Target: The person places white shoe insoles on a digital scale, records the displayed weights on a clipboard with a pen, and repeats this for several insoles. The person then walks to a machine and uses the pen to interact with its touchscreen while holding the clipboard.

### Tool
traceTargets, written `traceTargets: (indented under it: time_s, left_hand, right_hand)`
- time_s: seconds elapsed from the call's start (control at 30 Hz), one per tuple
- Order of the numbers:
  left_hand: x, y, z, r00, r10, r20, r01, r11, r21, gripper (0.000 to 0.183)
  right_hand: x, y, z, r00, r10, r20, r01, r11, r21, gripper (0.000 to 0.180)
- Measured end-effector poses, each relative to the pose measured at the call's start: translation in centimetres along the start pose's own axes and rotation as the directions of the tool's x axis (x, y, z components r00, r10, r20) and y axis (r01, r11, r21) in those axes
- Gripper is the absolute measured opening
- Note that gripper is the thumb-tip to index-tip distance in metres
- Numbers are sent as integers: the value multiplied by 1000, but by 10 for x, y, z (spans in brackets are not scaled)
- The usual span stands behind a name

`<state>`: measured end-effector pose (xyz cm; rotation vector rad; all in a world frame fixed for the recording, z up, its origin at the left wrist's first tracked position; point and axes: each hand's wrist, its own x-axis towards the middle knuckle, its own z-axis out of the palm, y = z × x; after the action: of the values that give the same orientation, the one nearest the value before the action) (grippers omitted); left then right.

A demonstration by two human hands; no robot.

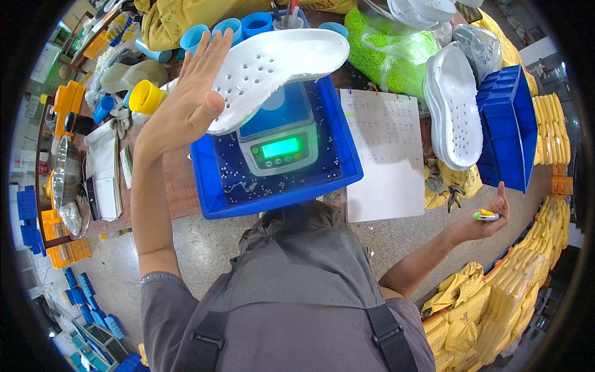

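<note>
A white perforated foam shoe insole (pixel 283 58) rests tilted over the digital scale (pixel 279 149), whose green display is lit. My left hand (pixel 197 93) is flat with fingers extended along the insole's left end, its thumb in front of the edge. Whether it touches the foam I cannot tell. Under the scale is a blue plastic bin (pixel 279 207) with small white pellets scattered on its surface. Out to the right, my right hand (pixel 499 214) grips a pen (pixel 485 215) with a green and yellow end, one finger raised.
Right of the scale lie a sheet of handwritten paper (pixel 383 186), stacked white insoles (pixel 458 107) and a tilted blue crate (pixel 506 130). A bag of green pellets (pixel 386 60) and blue cups (pixel 255 23) line the back. A yellow cup (pixel 146 97) and a notebook (pixel 103 162) are left.
</note>
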<state>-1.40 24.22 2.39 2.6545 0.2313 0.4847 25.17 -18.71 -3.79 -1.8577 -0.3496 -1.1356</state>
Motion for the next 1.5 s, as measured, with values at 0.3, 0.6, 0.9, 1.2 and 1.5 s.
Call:
traceTargets:
  time_s: [0.3,0.6,0.9,1.2,1.5]
  left_hand:
    - [5,0,1,1000,15,19,-16,998,58,112]
    - [7,4,5,999,-9,44,0,983,181,114]
    - [15,2,16,999,-37,22,28,942,335,122]
    - [26,6,32,997,-73,-4,67,884,462,127]
    - [44,46,18,973,-104,-204,154,957,246,95]
  right_hand:
    - [-4,1,-3,1000,30,-4,-30,1000,10,29]
    - [-6,-1,-3,999,33,13,-33,999,28,28]
    - [-7,-8,0,996,84,9,-84,996,11,31]
    - [-7,2,0,1000,-3,31,2,1000,29,27]
    - [-23,-15,0,994,79,79,-86,992,88,20]
